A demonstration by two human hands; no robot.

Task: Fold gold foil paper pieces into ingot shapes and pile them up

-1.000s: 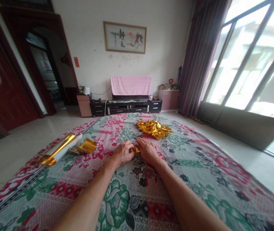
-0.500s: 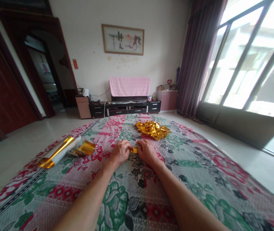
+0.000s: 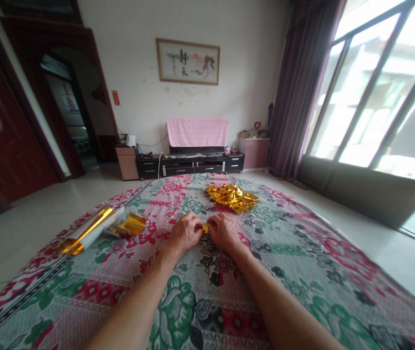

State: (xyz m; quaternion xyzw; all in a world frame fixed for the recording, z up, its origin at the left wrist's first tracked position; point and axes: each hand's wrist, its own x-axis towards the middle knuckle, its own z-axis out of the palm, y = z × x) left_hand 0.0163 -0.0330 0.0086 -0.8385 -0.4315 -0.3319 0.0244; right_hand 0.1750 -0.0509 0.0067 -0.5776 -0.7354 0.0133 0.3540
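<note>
In the head view, a small piece of gold foil (image 3: 205, 228) is held between two bare hands above the middle of a flowered cloth (image 3: 173, 311). Its left end is pinched by the fingers of the left hand (image 3: 186, 231), its right end by those of the right hand (image 3: 225, 232). The hands are set close together, and only a short strip of gold is left visible between them; whether the cloth is touched by the foil cannot be told.

A heap of folded gold foil (image 3: 232, 198) is placed on the cloth, just beyond the right hand. To the left, well apart from the left hand, a gold-and-white roll (image 3: 100, 223) is laid aslant, with a smaller curled gold sheet (image 3: 133, 224) beside its right side.

On the far side of the room, a low black cabinet (image 3: 178, 170) is seen, and above it a pink cloth (image 3: 197, 132) is draped. A framed picture (image 3: 188, 61) is hung on the wall higher up.
</note>
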